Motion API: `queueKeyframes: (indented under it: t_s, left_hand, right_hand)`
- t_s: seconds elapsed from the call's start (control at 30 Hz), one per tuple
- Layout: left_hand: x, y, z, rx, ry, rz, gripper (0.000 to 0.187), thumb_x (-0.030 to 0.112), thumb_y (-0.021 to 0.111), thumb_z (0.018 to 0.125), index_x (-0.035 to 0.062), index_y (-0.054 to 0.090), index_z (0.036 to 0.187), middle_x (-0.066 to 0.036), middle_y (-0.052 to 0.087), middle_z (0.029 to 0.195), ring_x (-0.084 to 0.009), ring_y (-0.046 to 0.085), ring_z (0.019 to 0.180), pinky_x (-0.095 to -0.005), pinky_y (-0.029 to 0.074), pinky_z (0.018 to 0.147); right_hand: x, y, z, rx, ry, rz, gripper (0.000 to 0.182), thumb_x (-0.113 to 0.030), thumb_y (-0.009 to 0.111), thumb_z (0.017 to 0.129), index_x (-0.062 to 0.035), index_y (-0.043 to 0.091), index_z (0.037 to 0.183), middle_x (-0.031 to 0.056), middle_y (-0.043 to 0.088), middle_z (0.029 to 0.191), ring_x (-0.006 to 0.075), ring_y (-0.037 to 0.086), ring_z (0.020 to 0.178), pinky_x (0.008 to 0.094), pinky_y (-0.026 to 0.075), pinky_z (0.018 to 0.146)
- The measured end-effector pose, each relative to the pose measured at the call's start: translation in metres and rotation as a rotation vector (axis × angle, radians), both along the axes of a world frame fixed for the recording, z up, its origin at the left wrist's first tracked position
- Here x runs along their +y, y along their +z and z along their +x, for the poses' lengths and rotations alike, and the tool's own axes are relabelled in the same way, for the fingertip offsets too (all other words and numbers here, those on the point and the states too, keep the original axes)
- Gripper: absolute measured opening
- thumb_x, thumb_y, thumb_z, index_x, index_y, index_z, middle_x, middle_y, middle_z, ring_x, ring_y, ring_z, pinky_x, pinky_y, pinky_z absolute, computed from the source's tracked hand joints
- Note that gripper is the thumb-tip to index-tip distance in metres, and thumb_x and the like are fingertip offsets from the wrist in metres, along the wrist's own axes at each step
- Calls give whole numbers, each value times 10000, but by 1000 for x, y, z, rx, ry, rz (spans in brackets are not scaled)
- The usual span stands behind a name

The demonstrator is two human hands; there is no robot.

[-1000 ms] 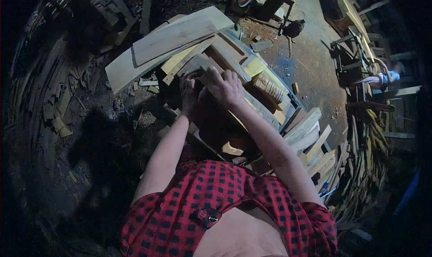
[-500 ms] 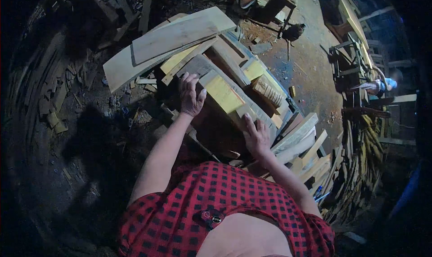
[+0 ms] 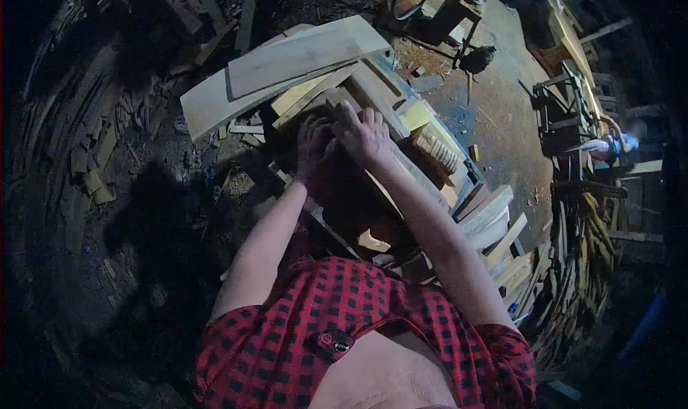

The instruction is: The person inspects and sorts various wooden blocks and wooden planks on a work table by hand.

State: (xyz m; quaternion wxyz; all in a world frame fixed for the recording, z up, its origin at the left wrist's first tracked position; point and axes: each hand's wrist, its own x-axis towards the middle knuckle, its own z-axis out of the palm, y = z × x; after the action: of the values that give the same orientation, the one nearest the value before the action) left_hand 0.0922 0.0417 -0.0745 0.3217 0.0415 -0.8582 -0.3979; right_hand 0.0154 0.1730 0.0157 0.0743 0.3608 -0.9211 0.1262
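My left hand is in shadow at the left side of the wood pile, fingers bent inward. What they hold, if anything, is hidden. Close beside it, my right hand lies over the upper end of a wooden board, its visible fingers apart. My right forearm crosses the pile and covers much of the yellow-faced wood. To the right of that hand is a ridged wood block. Wide pale planks lie beyond both hands.
Stacked offcuts lean at the right of the pile. Long wood strips cover the floor at left. Another person is at a wooden frame on the far right. A wood scrap lies near my body.
My right hand has moved up and left along the board, and is now beside my left hand. My left hand has shifted slightly. The view has moved a little.
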Motion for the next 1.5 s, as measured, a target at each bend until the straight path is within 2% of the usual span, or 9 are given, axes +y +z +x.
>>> queueKeyframes:
  t_s: [0.13,0.27,0.33,0.4,0.9,1.03,1.2,1.37,1.5]
  left_hand:
    - [36,49,-1,59,181,-38,454,295,563,865,15,480,1214,-222,476,1243,-419,394,1221,-514,261,1055]
    - [104,93,6,150,-251,-229,374,377,526,850,86,605,1070,-163,578,1096,-382,485,1132,-536,257,1051]
    - [128,62,6,-35,-502,-322,355,353,491,832,118,629,1061,-101,622,1061,-298,526,1123,-549,238,1064]
    - [138,62,6,-40,-526,-272,335,346,494,823,124,644,1024,-83,637,1012,-278,546,1098,-529,259,1060]
    - [-21,65,-77,49,-279,-183,206,246,515,810,73,622,779,-120,621,846,-326,563,888,-480,402,881]
    - [-4,58,-70,89,-137,-348,250,282,479,843,82,622,797,-137,630,931,-320,565,1020,-488,345,981]
    - [86,71,-5,-90,-479,-257,394,416,453,843,101,596,1032,-139,589,1101,-331,498,1159,-585,216,1059]
    - [155,61,29,-78,-610,-253,431,347,531,798,75,582,1129,-152,572,1187,-338,488,1190,-543,234,1084]
    - [142,60,19,-18,-676,-121,433,307,565,778,94,587,1155,-154,600,1147,-328,522,1156,-501,270,1083]
  right_hand:
    - [65,1,42,-2,57,-58,652,-221,651,738,-148,431,1348,181,492,1038,382,496,954,442,442,783]
    - [144,-14,81,-35,98,-140,543,-170,619,686,-115,545,1221,171,494,1041,384,482,970,466,422,809]
    - [175,-32,95,-31,121,-202,514,-183,591,693,-142,571,1205,153,488,1071,366,477,1003,468,420,824]
    - [183,-19,105,-73,41,-72,416,-200,694,579,-24,589,940,200,531,978,414,490,954,492,405,809]
    - [-1,2,5,-143,87,-66,541,-176,578,763,-103,435,1280,194,472,1184,364,477,1068,477,408,851]
    - [14,0,11,-112,94,-8,488,-174,576,764,-114,489,1241,195,457,1244,382,467,1083,492,398,871]
    - [117,-30,71,19,80,-247,433,-183,624,705,-108,573,1128,201,474,1214,389,455,1099,479,393,871]
    - [180,-1,121,-286,-95,15,507,-200,689,605,-87,574,1085,218,473,1150,386,455,1080,481,393,845]
    - [172,-7,116,-176,-84,54,481,-207,693,605,-69,575,1050,233,456,1177,405,444,1081,477,399,825]
